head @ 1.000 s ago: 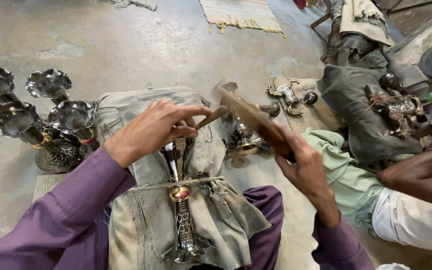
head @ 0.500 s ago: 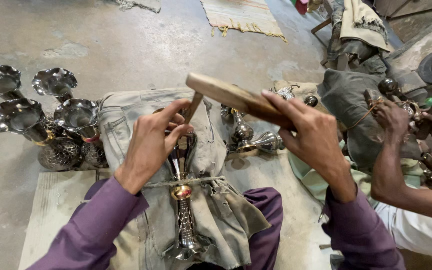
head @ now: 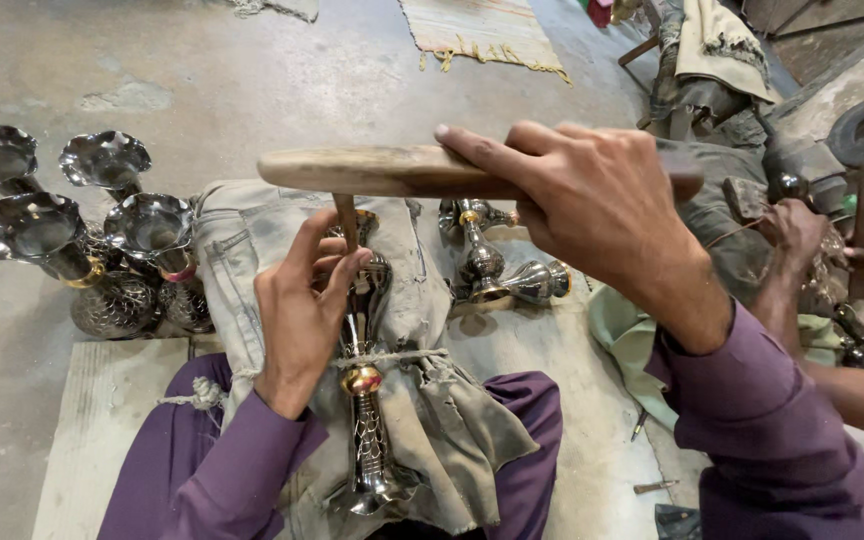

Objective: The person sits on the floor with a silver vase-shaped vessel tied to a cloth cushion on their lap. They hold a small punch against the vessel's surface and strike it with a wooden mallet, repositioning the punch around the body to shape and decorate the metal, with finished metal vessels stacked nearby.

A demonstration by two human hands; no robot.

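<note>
The site was a floor-level metalwork workshop. Bare, stained concrete floor [head: 202,70] served as the work surface. Finished silver fluted metal goblets [head: 72,230] stood grouped at far left. A second worker's hands [head: 802,235] handled metal parts at right.

Your right hand [head: 592,205] grips a wooden mallet [head: 392,172] held level above your lap, fingers wrapped over its far end. Your left hand [head: 302,310] pinches a thin chisel [head: 348,220] upright, its tip on a silver metal vase [head: 367,400] lying lengthwise on a grey cloth [head: 432,400] across your knees — a cord [head: 392,356] ties the vase down just above its gold band. To your left stands a cluster of fluted silver bowls [head: 62,230] on the concrete floor [head: 202,80]. Beyond the cloth lie more vase pieces [head: 497,265]. At the right edge another person's hands [head: 802,235] work on metal parts.
</note>
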